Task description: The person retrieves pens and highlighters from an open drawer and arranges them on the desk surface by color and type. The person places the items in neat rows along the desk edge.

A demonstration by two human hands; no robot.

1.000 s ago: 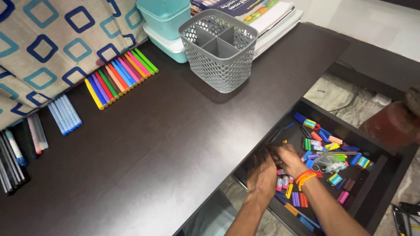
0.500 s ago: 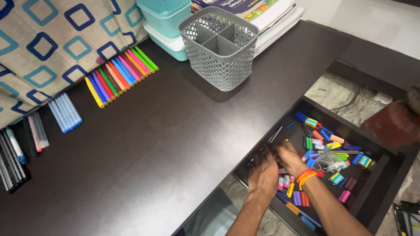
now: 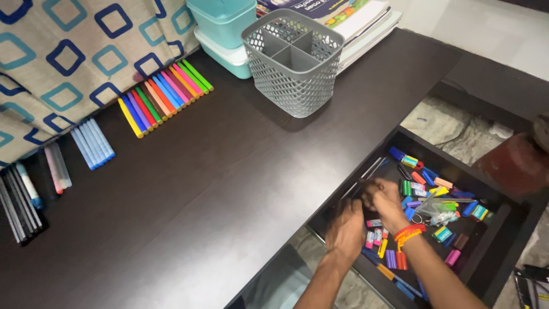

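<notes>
Both my hands are inside an open dark drawer (image 3: pixel 496 230) at the desk's right front. My left hand (image 3: pixel 345 228) reaches palm down into the drawer's left end, its fingertips hidden in shadow. My right hand (image 3: pixel 382 197), with red and orange threads on its wrist, has its fingers curled around the near ends of thin dark pens (image 3: pixel 370 170) that lie along the drawer's left wall. Several small colourful erasers and sharpeners (image 3: pixel 426 194) lie scattered in the drawer just right of my right hand.
On the dark desk (image 3: pixel 200 189) stand a grey mesh organiser basket (image 3: pixel 294 60), stacked teal boxes (image 3: pixel 226 23) and books (image 3: pixel 351 23). A row of coloured markers (image 3: pixel 166 97), blue pens (image 3: pixel 92 143) and more pens (image 3: pixel 23 194) lie along a patterned cloth (image 3: pixel 68 63).
My right hand has moved farther into the drawer, toward the thin pens at its left wall. My left hand shifted slightly with it. The view drifted a little.
</notes>
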